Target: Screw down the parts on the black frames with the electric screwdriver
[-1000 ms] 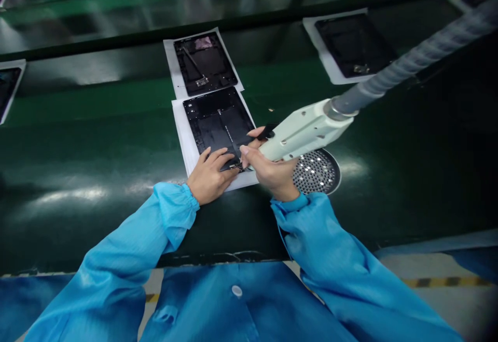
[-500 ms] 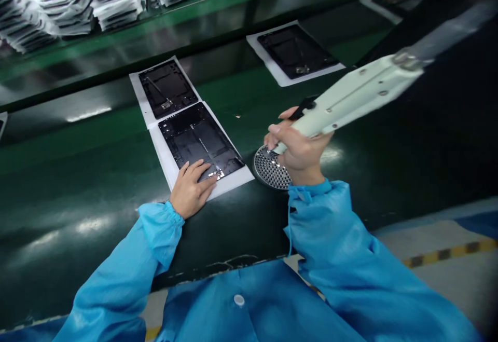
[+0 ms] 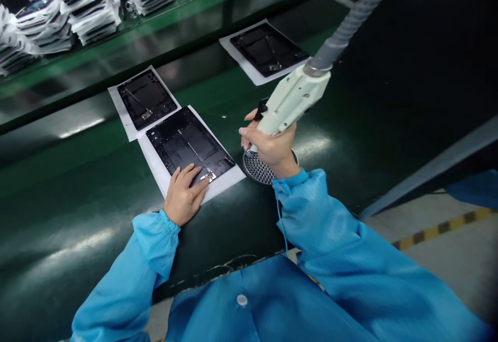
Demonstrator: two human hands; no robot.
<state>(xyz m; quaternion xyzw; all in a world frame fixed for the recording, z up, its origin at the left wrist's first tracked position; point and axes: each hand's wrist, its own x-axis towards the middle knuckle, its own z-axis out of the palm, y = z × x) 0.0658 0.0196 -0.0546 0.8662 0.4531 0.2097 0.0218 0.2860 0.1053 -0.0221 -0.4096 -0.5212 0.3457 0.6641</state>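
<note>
A black tablet back cover [image 3: 187,142] lies on a white sheet [image 3: 153,158] on the dark green belt in front of me. My left hand [image 3: 182,194] rests flat on its near corner, fingers stretched out, beside a small metal part. My right hand [image 3: 270,147] is wrapped round a pale electric screwdriver [image 3: 291,100] that hangs on a grey ribbed hose [image 3: 356,12]. The tool's tip points down over a round perforated screw tray [image 3: 259,168], which the hand partly hides.
A second black cover [image 3: 146,98] on a sheet touches the far end of mine. A third [image 3: 266,49] lies farther right on the belt. Stacks of covers in white sheets [image 3: 93,7] stand beyond the green rail. The floor with a yellow-black stripe [image 3: 439,228] shows at right.
My right hand has carried the screwdriver off the cover's near corner and over to the round screw tray. My left hand has stayed on the cover. My head has turned, shifting the view.
</note>
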